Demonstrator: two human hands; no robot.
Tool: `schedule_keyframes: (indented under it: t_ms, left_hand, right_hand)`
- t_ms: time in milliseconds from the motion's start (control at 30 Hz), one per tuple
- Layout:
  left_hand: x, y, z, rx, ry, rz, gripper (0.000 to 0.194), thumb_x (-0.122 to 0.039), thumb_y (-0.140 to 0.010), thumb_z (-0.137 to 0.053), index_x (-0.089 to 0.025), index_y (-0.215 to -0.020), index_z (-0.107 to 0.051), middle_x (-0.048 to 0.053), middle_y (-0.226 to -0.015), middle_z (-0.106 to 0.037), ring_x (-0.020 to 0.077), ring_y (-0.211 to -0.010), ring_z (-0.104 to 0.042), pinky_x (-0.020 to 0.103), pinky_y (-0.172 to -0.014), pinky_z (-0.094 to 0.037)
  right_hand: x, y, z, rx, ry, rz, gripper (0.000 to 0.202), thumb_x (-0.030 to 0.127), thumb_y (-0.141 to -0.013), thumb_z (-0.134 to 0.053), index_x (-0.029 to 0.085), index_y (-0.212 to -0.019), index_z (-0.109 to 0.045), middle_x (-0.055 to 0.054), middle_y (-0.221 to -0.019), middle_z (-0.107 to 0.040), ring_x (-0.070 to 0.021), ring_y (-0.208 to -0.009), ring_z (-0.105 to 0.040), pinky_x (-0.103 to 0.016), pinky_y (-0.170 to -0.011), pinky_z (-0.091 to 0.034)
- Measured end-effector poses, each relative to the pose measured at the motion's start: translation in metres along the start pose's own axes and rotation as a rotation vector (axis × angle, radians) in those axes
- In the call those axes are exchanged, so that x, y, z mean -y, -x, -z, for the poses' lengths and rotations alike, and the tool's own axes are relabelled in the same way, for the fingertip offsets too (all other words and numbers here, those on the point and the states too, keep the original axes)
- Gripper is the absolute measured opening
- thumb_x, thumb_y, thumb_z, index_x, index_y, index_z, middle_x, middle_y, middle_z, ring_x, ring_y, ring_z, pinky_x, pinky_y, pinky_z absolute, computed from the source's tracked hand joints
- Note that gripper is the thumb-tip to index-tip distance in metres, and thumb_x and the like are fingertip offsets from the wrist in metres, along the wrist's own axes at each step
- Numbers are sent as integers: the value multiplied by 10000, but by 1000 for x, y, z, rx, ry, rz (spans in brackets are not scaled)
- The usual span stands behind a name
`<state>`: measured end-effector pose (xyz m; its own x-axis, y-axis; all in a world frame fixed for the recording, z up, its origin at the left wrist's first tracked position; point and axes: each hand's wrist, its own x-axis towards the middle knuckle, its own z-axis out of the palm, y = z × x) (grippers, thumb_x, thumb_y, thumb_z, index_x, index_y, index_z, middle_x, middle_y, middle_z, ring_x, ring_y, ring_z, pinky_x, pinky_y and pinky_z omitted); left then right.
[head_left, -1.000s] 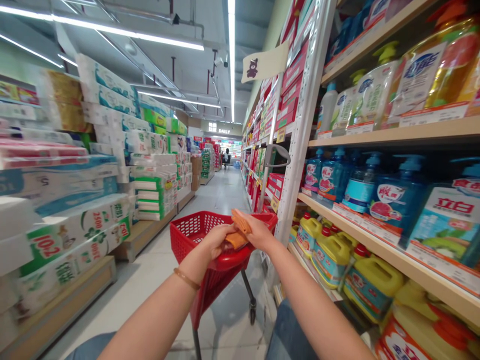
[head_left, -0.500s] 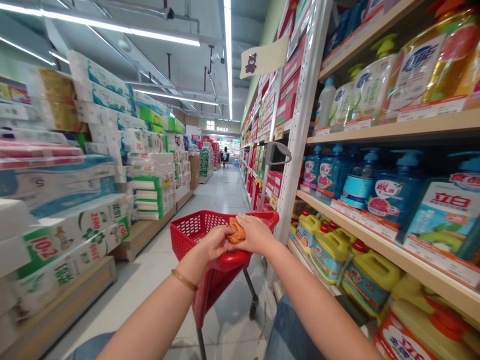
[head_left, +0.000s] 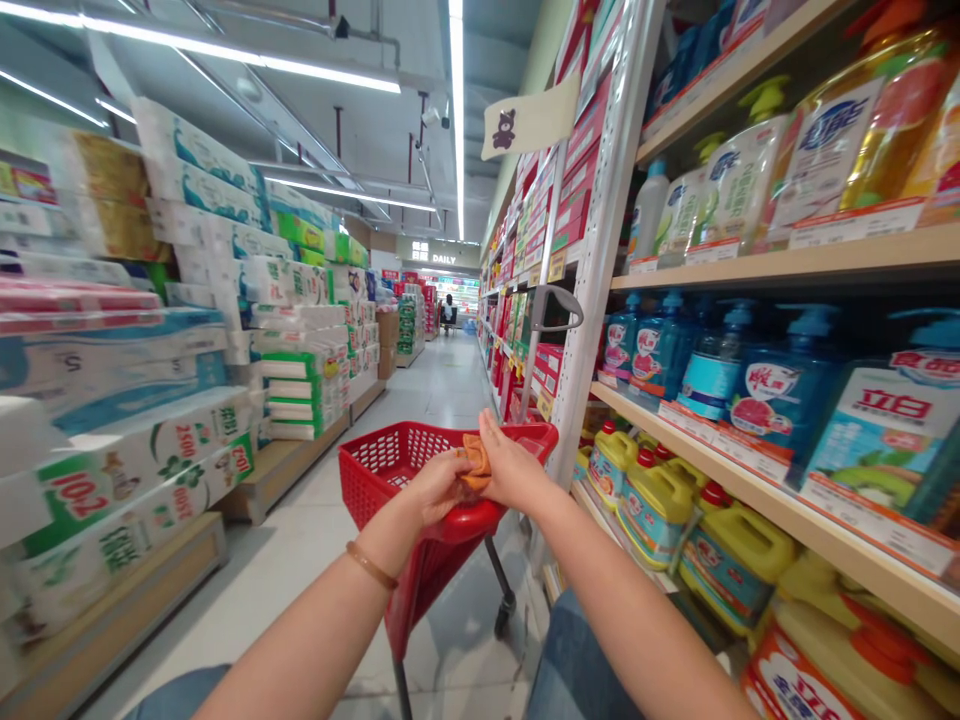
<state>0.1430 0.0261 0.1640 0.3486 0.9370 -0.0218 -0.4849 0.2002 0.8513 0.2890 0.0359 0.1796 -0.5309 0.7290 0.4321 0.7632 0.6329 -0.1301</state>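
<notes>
A crumpled orange cloth (head_left: 475, 462) sits between my two hands, above the near end of a red shopping cart (head_left: 409, 450). My left hand (head_left: 442, 485) is closed around the cloth's left side and wears a tan bangle at the wrist. Pressed to the cloth's right side is my right hand (head_left: 510, 468), its fingers stretched up and away from me. My right thumb is hard to make out. The cart's red handle (head_left: 469, 520) lies just under both hands; I cannot tell whether they touch it.
Close on the right stand shelves (head_left: 750, 268) of pump bottles and yellow jugs (head_left: 731, 555). Stacked tissue packs (head_left: 150, 490) line the left side. A pole with a grey handle (head_left: 556, 308) and a bear flag (head_left: 531, 122) rises beyond the cart. The aisle floor (head_left: 442, 385) runs ahead.
My right hand's fingers have lifted from over the cloth and now point upward. Both hands and the cloth have shifted slightly right. The cart has hardly moved.
</notes>
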Motion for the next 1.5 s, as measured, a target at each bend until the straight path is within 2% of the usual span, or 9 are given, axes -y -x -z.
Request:
schedule_keyframes:
  t_ms: [167,433,567,733,967,1133,1233,1367,1500]
  left_hand:
    - [1,-6,-1,-48,124,4,206,-35,-696,-503,-125,-858,-592,54,-713,-697,161,-631,-683,283,-637,-564]
    - [-7,1,0,46,158,82,189,-228,-736,-427,-123,-774,-580,85,-593,-649,184,-456,-594,257,-379,-417]
    - [-6,1,-2,65,192,50,184,-227,-740,-430,-135,-782,-583,65,-595,-648,163,-475,-590,250,-421,-436]
    - [-7,0,0,80,218,52,161,-213,-740,-436,-144,-769,-578,41,-599,-644,128,-449,-552,202,-370,-345]
    - [-5,-3,-2,81,149,129,230,-280,-824,-417,-137,-869,-591,56,-703,-671,163,-551,-621,253,-489,-443]
    - [0,-3,9,-186,-221,-188,288,-355,-851,-499,-190,-1059,-610,97,-1095,-693,214,-1063,-633,309,-846,-482]
    - [6,1,37,-174,-627,-419,236,-339,-762,-660,-241,-977,-670,63,-1112,-702,234,-1240,-522,305,-1052,-366]
    - [23,5,73,-160,-867,-395,100,-320,-756,-646,-294,-840,-694,34,-1005,-736,253,-1186,-562,323,-1057,-369]
    - [33,5,84,-165,-1319,-423,286,-301,-848,-495,-244,-1073,-662,67,-1157,-702,247,-1179,-575,375,-1047,-386]
  right_hand:
    - [3,1,0,14,153,217,698,114,-765,-558,158,-1440,-387,-148,-1529,-318,-278,-1440,-207,-489,-1138,-225]
    - [9,3,-6,-69,90,44,1071,274,-684,-733,147,-1528,-86,-192,-1502,-351,-299,-1260,-498,-391,-979,-452]
    - [14,2,-8,-48,194,-3,836,194,-765,-655,131,-1495,-254,-193,-1568,-155,-323,-1249,-508,-416,-988,-449]
    - [8,3,-13,-83,185,184,604,168,-858,-525,130,-1445,-387,-145,-1510,-350,-283,-1408,-298,-460,-1156,-251]
    - [-23,12,-5,-163,109,118,565,146,-860,-467,107,-1422,-427,-147,-1491,-381,-246,-1393,-336,-438,-1161,-249]
    - [-57,16,-2,-86,-55,-36,464,373,-962,-401,136,-1336,-541,-128,-1397,-514,-235,-1338,-428,-447,-1136,-296]
    - [-63,17,-6,-83,-131,-89,478,421,-975,-364,151,-1317,-560,-111,-1378,-538,-221,-1316,-457,-431,-1129,-309]
    - [-38,18,-15,-152,-86,-114,434,378,-972,-386,128,-1240,-618,-143,-1301,-598,-252,-1261,-511,-445,-1103,-330]
    - [-4,27,-23,-179,-81,92,366,358,-971,-412,173,-1197,-633,-99,-1229,-653,-223,-1196,-560,-403,-1078,-353]
